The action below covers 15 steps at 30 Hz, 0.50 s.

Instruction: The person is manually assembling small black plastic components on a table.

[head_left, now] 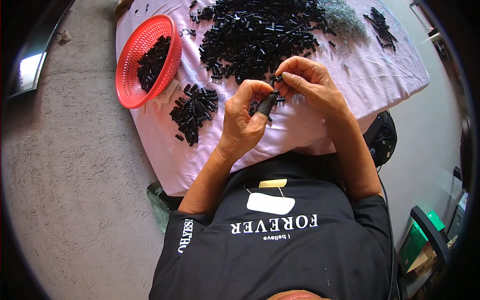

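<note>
Over the near part of the cloth-covered table, my two hands are close together with bent fingers. My left hand (241, 120) has a dark cover (265, 105) on its thumb and pinches a small black plastic piece between thumb and index finger. My right hand (317, 90) pinches another small black piece (278, 78) just beyond the left fingertips. Whether the two pieces touch is too small to make out. A few black pieces show under and beside my left hand; I cannot tell if its curled fingers hold any. Left of it lies a small pile of short black tubular pieces (194, 112).
A large heap of black pieces (255, 35) covers the table's far middle. Beside it lies a mound of thin shiny, clear or metallic parts (345, 22), then some longer black pieces (384, 30). A tilted red plastic basket (175, 55) at the left holds black pieces. Pink cloth (165, 155) drapes the table.
</note>
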{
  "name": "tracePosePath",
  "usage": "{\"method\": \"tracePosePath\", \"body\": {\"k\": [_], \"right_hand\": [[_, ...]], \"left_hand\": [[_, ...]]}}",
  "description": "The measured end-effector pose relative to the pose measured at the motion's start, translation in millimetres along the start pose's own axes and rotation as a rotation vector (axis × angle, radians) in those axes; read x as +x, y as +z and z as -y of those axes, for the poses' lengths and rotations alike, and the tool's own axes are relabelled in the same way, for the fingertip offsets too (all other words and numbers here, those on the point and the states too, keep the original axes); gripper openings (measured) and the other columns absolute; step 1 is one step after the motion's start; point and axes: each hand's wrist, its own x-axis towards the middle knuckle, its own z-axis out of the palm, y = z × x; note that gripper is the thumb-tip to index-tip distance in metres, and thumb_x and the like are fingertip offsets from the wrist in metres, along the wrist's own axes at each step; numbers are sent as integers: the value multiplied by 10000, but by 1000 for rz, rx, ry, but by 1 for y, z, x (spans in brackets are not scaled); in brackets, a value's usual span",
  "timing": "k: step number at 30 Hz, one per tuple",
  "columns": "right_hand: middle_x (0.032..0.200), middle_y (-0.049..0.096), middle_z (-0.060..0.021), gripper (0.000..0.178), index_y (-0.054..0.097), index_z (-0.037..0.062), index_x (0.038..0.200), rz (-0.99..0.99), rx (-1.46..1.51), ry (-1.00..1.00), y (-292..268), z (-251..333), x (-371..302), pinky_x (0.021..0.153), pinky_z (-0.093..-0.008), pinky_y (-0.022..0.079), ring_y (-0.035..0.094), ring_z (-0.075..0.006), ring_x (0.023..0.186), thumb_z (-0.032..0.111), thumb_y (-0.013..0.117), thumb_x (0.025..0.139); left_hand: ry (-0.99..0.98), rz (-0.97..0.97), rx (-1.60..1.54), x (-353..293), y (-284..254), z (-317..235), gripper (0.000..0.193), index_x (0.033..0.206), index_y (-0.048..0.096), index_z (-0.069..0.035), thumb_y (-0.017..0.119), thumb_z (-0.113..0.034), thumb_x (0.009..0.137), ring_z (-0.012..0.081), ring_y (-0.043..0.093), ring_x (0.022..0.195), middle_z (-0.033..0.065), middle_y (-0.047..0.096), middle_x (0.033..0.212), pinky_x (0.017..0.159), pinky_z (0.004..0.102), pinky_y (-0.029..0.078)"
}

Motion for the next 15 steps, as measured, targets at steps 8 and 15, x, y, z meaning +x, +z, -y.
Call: {"method": "tracePosePath", "body": {"k": [8, 15], "right_hand": [[877, 692, -32, 143, 654, 27, 1065, 13, -8, 3, -1, -1, 0, 708, -209, 542, 640, -63, 765, 128, 609, 975], [871, 688, -33, 148, 650, 22, 1062, 39, -5, 10, 1, 1, -1, 707, -220, 538, 635, -70, 766, 134, 614, 972]], "left_hand": [[3, -45, -40, 0, 2, -7, 304, 1047, 576, 19, 523, 140, 773, 98, 602, 781, 65, 622, 908, 665, 243, 510], [60, -103, 16, 4, 1, -4, 284, 1036, 587, -4, 545, 132, 790, 106, 613, 794, 65, 639, 897, 729, 248, 500]]}}
